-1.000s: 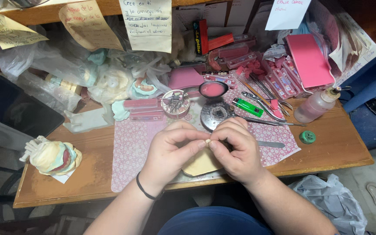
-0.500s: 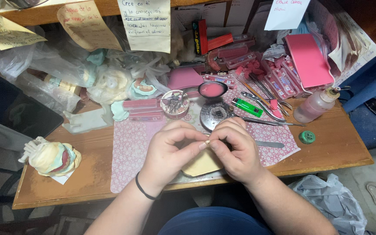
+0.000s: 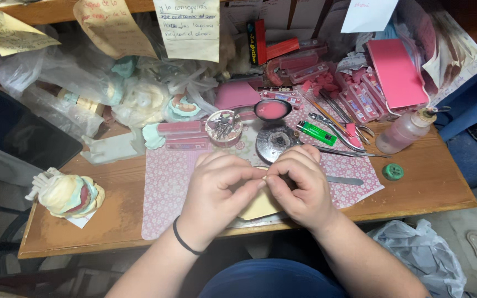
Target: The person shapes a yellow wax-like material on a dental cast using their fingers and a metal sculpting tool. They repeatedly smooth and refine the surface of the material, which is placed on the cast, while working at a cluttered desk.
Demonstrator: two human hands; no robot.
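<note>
Pinching something tiny between both sets of fingertips: left hand and right hand curled shut, meeting above a tan sheet on the pink mat; the pinched piece too small to identify. Probably needing a fine, steady grip next. Sitting at a cluttered wooden desk, with pliers, a green lighter and a plaster model lying around.

worn matt wooden desk | pink patterned matt mat, paper or cloth unclear | shiny metal pliers | glossy green plastic lighter | translucent plastic squeeze bottle | crinkled clear plastic bags
</note>
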